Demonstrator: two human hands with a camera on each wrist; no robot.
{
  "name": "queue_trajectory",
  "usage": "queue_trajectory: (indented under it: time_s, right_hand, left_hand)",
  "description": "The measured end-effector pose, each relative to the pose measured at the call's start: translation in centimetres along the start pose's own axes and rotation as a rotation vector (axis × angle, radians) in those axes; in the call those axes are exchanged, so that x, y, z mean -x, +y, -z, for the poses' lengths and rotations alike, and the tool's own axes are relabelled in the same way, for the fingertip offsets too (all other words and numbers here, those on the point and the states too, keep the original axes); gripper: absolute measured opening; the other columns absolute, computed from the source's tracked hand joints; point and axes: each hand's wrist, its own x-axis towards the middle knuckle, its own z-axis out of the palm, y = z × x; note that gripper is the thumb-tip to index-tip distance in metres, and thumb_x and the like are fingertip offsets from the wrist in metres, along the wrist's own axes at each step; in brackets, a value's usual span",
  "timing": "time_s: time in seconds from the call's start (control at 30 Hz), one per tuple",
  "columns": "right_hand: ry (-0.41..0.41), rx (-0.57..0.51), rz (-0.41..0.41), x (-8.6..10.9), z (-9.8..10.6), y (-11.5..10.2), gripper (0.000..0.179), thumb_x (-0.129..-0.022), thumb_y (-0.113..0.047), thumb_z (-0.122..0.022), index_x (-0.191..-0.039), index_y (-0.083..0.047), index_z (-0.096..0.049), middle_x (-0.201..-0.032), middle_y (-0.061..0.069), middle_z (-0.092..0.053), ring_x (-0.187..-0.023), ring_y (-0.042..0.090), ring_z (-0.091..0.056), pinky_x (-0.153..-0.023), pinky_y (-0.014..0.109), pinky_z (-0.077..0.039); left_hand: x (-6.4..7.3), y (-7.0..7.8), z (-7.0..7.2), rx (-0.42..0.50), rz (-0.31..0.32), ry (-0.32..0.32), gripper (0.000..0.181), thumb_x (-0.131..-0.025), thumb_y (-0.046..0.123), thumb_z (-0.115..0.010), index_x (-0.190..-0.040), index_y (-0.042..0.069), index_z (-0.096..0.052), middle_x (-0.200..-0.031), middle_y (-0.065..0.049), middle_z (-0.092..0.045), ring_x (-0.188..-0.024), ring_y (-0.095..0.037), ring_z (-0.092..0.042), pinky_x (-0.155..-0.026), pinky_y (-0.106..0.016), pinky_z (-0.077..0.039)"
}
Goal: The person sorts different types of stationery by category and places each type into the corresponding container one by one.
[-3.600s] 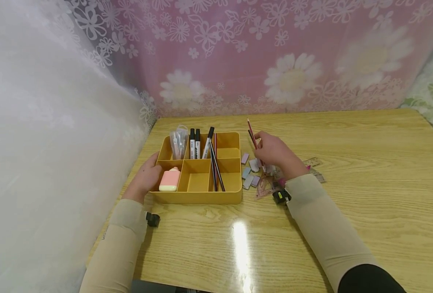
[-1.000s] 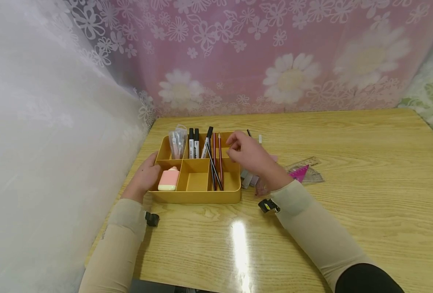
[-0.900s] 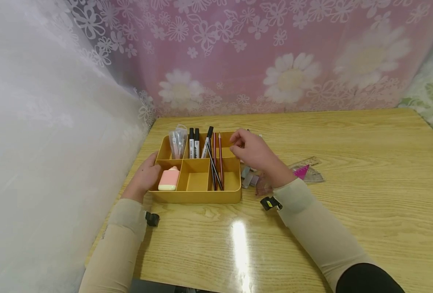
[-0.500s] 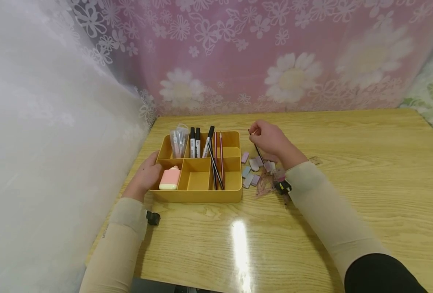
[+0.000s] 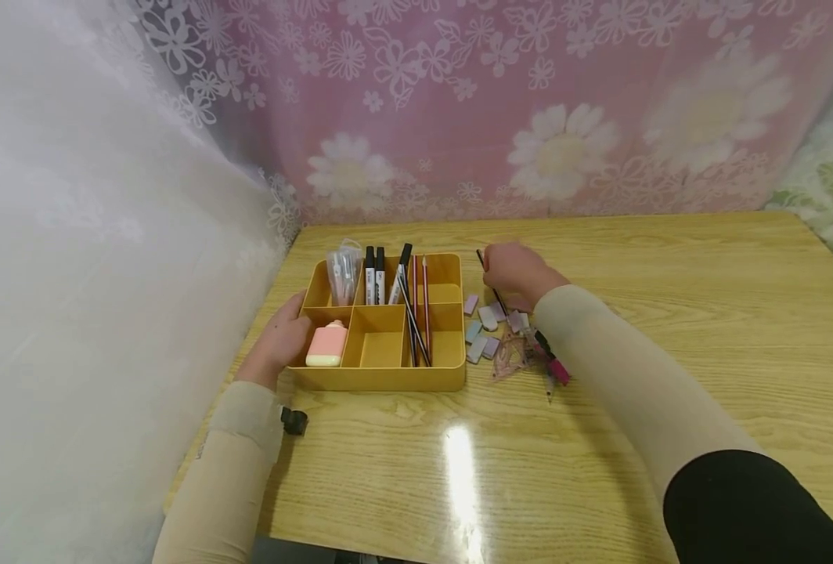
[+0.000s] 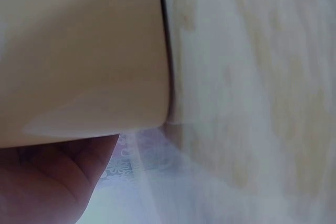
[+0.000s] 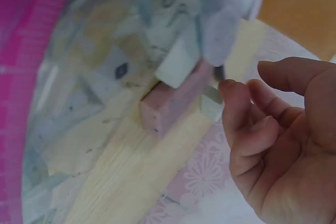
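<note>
My left hand point(image 5: 279, 337) grips the left wall of a yellow six-compartment organizer box point(image 5: 377, 381), thumb at the rim. In the left wrist view, fingers point(image 6: 52, 182) lie behind the box's corner point(image 6: 89, 77). My right hand point(image 5: 518, 268) is over the loose stationery right of the box, beside a dark pencil point(image 5: 499, 301) leaning up from the heap. The right wrist view shows its fingers point(image 7: 252, 135) loosely curled, thumb apart from the index finger, with nothing pinched. The index fingertip is close to a small dark end near a pink eraser point(image 7: 173, 98).
The box holds a pink bottle point(image 5: 326, 345), black-capped markers point(image 5: 380, 278), a clear pouch point(image 5: 344, 274) and several pencils point(image 5: 427, 313). Several erasers point(image 5: 477, 348), a pink clear ruler piece point(image 5: 508, 360) and a magenta piece point(image 5: 559, 371) lie right of it. A patterned curtain point(image 5: 459, 117) hangs behind.
My right hand, earlier holding red pencils, has moved from over the box back to the heap. Another red pencil now stands in the box. My left hand has stayed put.
</note>
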Motion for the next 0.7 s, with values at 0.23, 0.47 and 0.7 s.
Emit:
queue_trajectory:
  time_s: [0.23,0.47,0.7]
  right_hand:
    - [-0.003,0.162,-0.041,-0.3,-0.7,-1.2,0.024,-0.100,-0.013,-0.050,-0.117,-0.003,-0.064,-0.099,0.013,-0.067,-0.077,0.027,-0.061,-0.058,0.039,-0.051]
    - [-0.011,0.259,-0.043,-0.2,-0.9,-1.4,0.027,-0.100,-0.015,-0.052,-0.119,-0.003,-0.068,-0.099,0.012,-0.067,-0.076,0.025,-0.062,-0.057,0.039,-0.053]
    - [-0.012,0.265,-0.041,-0.2,-1.3,-1.4,0.024,-0.099,-0.015,-0.055,-0.115,-0.002,-0.068,-0.097,0.013,-0.068,-0.078,0.026,-0.064,-0.061,0.041,-0.054]
  left_hand:
    - [0.2,0.1,0.1,-0.028,-0.024,0.017,0.064,-0.099,0.009,-0.032,-0.163,0.014,-0.022,-0.161,-0.016,-0.031,-0.146,-0.039,-0.026,-0.116,-0.063,-0.020]
    - [0.2,0.3,-0.1,-0.053,-0.020,0.009,0.063,-0.101,0.011,-0.030,-0.163,0.014,-0.021,-0.161,-0.017,-0.031,-0.146,-0.040,-0.027,-0.116,-0.064,-0.019]
    - [0.3,0.6,-0.1,-0.066,-0.013,0.001,0.063,-0.101,0.012,-0.029,-0.163,0.014,-0.020,-0.161,-0.017,-0.030,-0.147,-0.039,-0.024,-0.117,-0.063,-0.017]
